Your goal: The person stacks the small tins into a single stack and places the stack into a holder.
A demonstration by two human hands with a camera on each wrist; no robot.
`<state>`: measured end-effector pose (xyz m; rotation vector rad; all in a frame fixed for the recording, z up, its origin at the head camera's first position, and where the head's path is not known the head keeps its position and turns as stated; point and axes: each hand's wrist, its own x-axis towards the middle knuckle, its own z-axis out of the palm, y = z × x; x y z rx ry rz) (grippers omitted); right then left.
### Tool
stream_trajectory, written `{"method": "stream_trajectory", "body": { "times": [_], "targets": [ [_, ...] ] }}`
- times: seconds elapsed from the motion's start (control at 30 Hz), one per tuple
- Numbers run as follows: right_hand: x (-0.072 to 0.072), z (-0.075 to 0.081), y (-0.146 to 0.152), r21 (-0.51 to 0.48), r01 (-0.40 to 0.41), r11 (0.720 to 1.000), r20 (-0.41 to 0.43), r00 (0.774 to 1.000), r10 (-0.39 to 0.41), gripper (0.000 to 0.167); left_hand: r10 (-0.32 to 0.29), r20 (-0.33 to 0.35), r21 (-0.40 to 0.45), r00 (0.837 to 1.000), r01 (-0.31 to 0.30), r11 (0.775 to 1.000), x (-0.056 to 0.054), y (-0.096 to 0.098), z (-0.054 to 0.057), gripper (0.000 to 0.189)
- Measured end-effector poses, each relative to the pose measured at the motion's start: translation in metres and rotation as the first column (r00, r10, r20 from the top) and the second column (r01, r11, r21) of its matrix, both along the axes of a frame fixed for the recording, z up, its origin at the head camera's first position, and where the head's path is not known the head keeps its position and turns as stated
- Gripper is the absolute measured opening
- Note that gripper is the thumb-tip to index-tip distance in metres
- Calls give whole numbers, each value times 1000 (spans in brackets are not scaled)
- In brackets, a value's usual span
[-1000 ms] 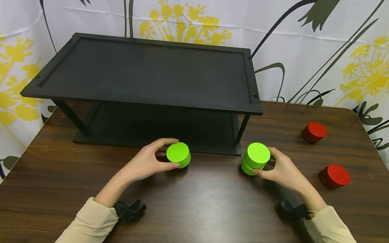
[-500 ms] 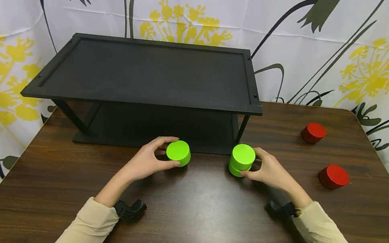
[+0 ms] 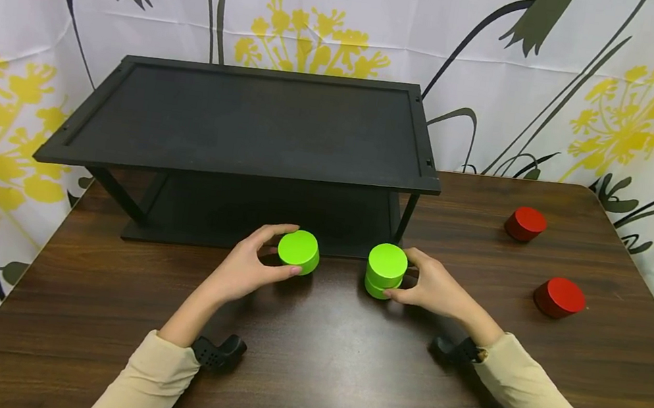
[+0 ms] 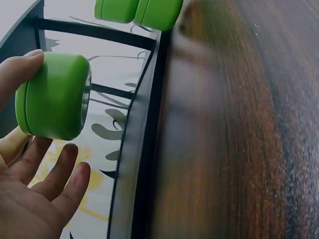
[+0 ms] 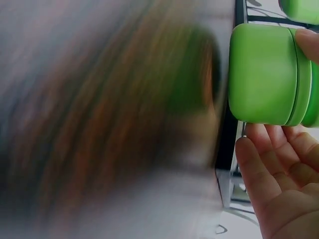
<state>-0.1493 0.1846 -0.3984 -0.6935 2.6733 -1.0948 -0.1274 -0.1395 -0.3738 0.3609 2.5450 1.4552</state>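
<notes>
My left hand (image 3: 247,268) pinches a small green round lidded tin (image 3: 299,251) between thumb and fingers. In the left wrist view this tin (image 4: 55,97) hangs above the tabletop, its shiny underside edge visible. To its right, my right hand (image 3: 439,288) grips two green tins stacked one on the other; the upper tin (image 3: 388,262) sits slightly off-centre on the lower tin (image 3: 374,291). The right wrist view shows the lower tin (image 5: 264,74) close up, with the thumb near its lid seam. Both hands are at the front edge of a black two-level shelf (image 3: 251,123).
Two red round tins, a farther one (image 3: 525,224) and a nearer one (image 3: 560,298), stand on the right of the brown wooden table (image 3: 305,378). The shelf's lower level (image 3: 264,213) lies under its raised top. A flower-patterned curtain (image 3: 496,21) hangs behind.
My right hand has moved left with the two stacked tins, bringing them closer to the left tin. The left hand and its tin have shifted slightly toward the shelf.
</notes>
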Motion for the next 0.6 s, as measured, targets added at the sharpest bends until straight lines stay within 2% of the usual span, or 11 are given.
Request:
{"method": "stream_trajectory", "body": {
  "times": [0.2,0.4,0.6],
  "targets": [
    [1,0,-11,-7,-39,999,-3,999,39,61,1,-21,36,1000,-1,999,-1,2,0,69],
    [0,0,-23,-14,-72,997,-7,997,72,61,31,11,60,999,-32,998,-2,5,2,69],
    [-1,-1,-35,-12,-96,995,-7,995,96,62,35,16,94,999,-37,995,-1,9,4,69]
  ]
}}
